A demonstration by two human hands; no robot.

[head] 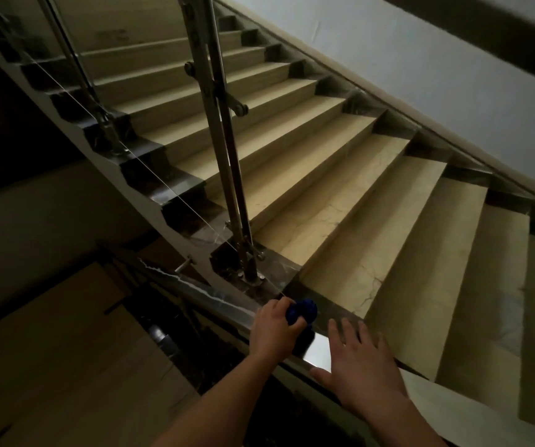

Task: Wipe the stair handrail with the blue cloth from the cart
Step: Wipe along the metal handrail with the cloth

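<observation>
In a dim stairwell, a dark, glossy handrail (201,290) slants from lower left toward centre. On it, the person's left hand (274,329) grips a bunched blue cloth (303,312) in curled fingers and presses it against the rail, just below the foot of a metal post (227,156). Just to the right, the right hand (361,361) lies flat over the rail, fingers straight and spread, holding nothing; contact cannot be told. Beige stairs (340,188) rise along a pale wall (421,75).
</observation>
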